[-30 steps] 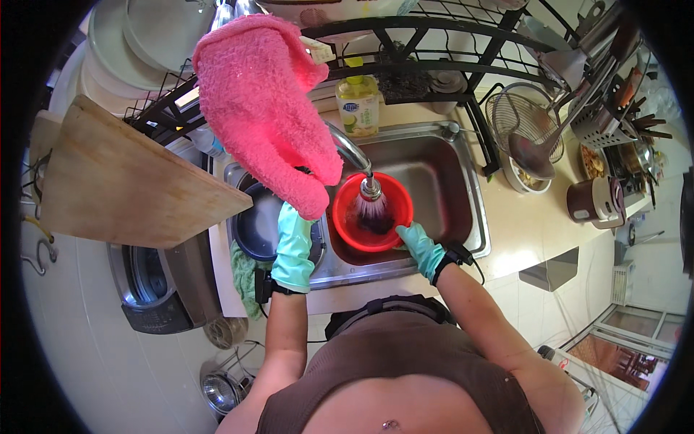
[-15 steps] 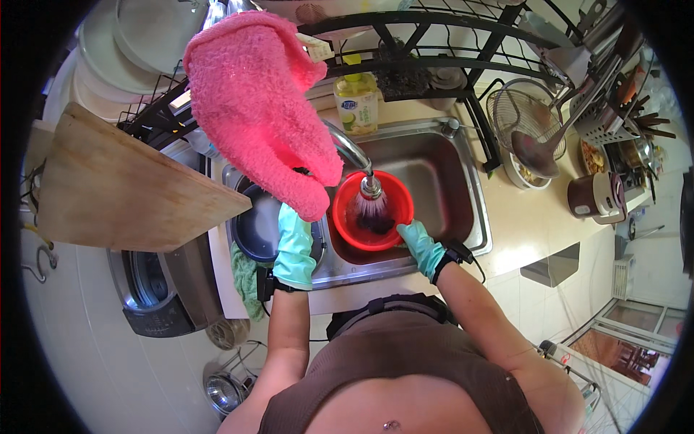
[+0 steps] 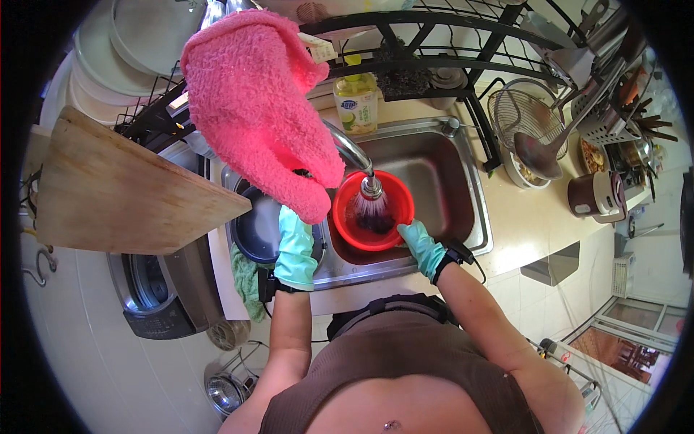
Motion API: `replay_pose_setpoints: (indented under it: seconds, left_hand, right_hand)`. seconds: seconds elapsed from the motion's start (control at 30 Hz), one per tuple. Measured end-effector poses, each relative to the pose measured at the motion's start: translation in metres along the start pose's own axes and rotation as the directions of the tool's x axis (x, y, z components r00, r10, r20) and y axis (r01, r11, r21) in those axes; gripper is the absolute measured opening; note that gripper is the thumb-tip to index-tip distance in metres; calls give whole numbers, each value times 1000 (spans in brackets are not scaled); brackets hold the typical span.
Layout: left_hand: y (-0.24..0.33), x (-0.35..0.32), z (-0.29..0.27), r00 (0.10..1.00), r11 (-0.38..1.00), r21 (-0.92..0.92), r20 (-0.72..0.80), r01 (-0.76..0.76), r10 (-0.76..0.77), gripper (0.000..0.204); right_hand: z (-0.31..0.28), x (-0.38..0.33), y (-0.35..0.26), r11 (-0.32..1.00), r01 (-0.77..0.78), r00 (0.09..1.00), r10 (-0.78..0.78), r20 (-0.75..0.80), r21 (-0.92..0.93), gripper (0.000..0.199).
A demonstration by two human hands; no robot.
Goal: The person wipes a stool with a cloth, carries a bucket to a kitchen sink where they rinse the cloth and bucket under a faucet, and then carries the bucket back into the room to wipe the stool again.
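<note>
A red plastic basin (image 3: 347,230) sits in the steel sink under the running faucet (image 3: 371,186). Water sprays onto something dark at its bottom, too blurred to name. My right hand (image 3: 422,244), in a mint-green rubber glove, is closed on the basin's right rim. My left hand (image 3: 295,249), gloved alike, reaches up over the dark pan (image 3: 256,224) left of the basin. The hanging pink fluffy towel (image 3: 253,108) hides its fingers, so whether they grip anything does not show.
A wooden cutting board (image 3: 130,188) juts in from the left. Behind the sink are a black wire rack (image 3: 463,36) and a dish soap bottle (image 3: 356,105). To the right, a ladle (image 3: 538,153) hangs before a wire strainer (image 3: 517,112). A green cloth (image 3: 248,286) drapes over the counter edge.
Both hands and the basin stay in almost the same place. Water keeps running, and the dark contents of the basin look slightly different under the spray.
</note>
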State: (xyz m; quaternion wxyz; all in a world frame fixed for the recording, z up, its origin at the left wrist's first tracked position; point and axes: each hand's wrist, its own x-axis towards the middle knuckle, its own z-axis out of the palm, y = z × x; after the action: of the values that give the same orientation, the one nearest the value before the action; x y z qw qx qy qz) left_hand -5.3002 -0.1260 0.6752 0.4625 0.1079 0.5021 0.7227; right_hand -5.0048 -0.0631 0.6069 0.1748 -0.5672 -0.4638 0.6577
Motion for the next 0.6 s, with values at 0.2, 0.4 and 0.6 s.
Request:
replay_pose_setpoints:
  seconds: [0.2,0.4,0.6]
  left_hand:
    - [-4,3,-5,1000,1000,-25,3,-17,18,37]
    - [-10,5,-7,1000,999,-47,10,-25,25,36]
    - [-14,7,-11,999,996,-74,10,-41,42,36]
  right_hand:
    - [1,-3,-2,998,-46,999,46,16,43,22]
    - [1,0,-1,998,-60,998,60,-1,-6,25]
    - [0,-2,1,997,-16,1000,15,16,70,23]
